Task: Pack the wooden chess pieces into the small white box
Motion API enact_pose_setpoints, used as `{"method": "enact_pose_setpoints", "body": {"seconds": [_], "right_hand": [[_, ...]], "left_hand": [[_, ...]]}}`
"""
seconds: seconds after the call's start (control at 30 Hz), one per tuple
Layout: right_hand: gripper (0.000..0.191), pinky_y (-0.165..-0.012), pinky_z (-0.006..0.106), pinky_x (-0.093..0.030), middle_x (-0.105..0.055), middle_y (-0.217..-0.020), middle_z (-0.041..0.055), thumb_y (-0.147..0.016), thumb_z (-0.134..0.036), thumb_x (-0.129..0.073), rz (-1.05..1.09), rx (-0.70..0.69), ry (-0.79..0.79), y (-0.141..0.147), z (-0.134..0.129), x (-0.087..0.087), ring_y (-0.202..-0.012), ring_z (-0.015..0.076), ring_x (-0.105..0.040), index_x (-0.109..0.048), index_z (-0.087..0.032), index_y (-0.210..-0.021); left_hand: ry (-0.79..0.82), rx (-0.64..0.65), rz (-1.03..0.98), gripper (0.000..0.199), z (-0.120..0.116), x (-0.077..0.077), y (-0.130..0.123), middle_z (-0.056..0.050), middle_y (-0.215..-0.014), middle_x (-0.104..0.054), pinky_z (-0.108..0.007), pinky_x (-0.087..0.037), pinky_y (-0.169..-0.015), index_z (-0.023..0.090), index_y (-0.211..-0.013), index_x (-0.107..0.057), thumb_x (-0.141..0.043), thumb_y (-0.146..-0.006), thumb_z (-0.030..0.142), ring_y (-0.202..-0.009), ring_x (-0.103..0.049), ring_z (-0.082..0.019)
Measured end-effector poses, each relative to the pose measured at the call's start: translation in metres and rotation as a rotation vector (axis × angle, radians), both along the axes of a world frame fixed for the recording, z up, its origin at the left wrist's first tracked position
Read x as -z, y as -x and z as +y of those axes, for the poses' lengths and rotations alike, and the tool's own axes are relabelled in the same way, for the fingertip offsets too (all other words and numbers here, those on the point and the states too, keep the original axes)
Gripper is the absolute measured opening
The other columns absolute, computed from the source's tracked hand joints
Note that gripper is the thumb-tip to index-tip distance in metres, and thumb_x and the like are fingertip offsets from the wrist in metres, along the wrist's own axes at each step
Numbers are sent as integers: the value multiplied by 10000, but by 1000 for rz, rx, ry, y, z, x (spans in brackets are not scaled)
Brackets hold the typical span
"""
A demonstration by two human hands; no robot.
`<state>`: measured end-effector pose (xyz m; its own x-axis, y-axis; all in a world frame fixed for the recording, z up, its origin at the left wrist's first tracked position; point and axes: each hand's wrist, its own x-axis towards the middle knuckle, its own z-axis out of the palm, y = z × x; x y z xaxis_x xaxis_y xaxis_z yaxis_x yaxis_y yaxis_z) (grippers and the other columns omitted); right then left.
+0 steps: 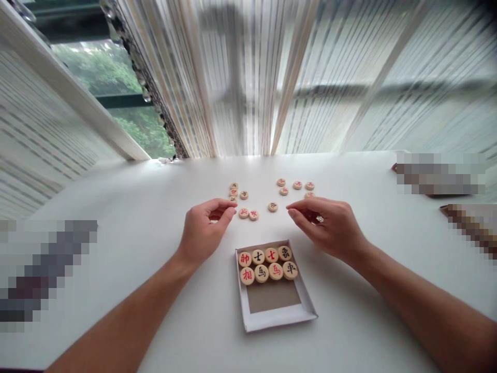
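Observation:
A shallow white box holds two rows of round wooden pieces with red or black characters; its grey-brown bottom shows at the near end. Beyond the box, my left hand has thumb and index fingertips pinched beside a black-marked piece and two red-marked pieces. Anything in that pinch is too small to make out. To the right, my right hand also has its fingertips close together, near a lone black-marked piece. Whether it holds anything is hidden.
More pieces lie behind my left hand, and several red-marked ones behind my right. All rest on a white table. Blurred blocks cover objects at the left and right edges. Striped curtains hang behind the table.

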<state>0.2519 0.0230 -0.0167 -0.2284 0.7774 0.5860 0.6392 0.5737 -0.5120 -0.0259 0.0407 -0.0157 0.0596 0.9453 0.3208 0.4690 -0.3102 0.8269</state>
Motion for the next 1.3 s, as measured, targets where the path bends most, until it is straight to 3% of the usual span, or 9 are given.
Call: {"method": "enact_pose_setpoints", "body": {"seconds": [0.17,0.37,0.57,0.87,1.03,1.13,1.3], "right_hand": [[152,-548,269,-417,-682,-663,3,-976,-185,-671,3,-26,-11,1,1,1,-533,116,-519,-796,-152,-897],[155,-551,260,-431,-712,-690,15,-979,-194,-676,0,-32,9,3,0,2,-546,116,-540,-798,-148,-894],[148,-557,261,-437,-720,-695,16,-971,-191,-682,-4,-33,-1,2,0,2,-544,116,-544,-803,-145,-899],[145,-552,254,-438,-711,-688,10,-976,-184,-680,-11,-59,14,5,-3,1,-544,112,-544,-801,-140,-909],[133,-553,254,-434,-712,-692,5,-980,-197,-692,19,-59,44,8,-7,-3,-557,109,-550,-807,-147,-936],[137,-544,253,-437,-737,-702,5,-986,-234,-701,78,-74,132,13,-13,-7,-566,111,-576,-814,-161,-961],[214,-569,264,-516,-786,-778,38,-994,-387,-731,263,-173,393,23,-24,-11,-653,153,-678,-818,-193,-1028]], "left_hand": [[-89,57,181,187,6,4,-2,-72,-977,-824,-342,-578,-772,187,-1052,-852,-736,-948,292,-825,-731,-212],[-160,162,358,249,16,8,-7,-107,-1177,-729,-460,-522,-1097,194,-1182,-835,-765,-955,268,-1160,-687,-278],[-166,218,469,342,19,16,-10,-136,-1312,-658,-541,-474,-1162,204,-1251,-816,-814,-925,308,-1275,-588,-341],[-192,235,502,173,14,13,-16,-148,-1386,-637,-569,-450,-1166,199,-1112,-825,-750,-976,275,-1299,-551,-358],[-293,278,396,198,2,-1,-13,-117,-1190,-735,-484,-502,-1085,159,-1183,-737,-647,-1049,273,-1182,-633,-291],[-281,322,305,208,-10,-9,-14,-97,-1118,-761,-403,-544,-996,143,-1220,-700,-618,-1059,246,-1080,-670,-244],[-236,453,195,213,-28,-16,-21,-67,-1104,-752,-364,-543,-978,169,-1240,-698,-637,-1044,224,-1028,-674,-203]]}}
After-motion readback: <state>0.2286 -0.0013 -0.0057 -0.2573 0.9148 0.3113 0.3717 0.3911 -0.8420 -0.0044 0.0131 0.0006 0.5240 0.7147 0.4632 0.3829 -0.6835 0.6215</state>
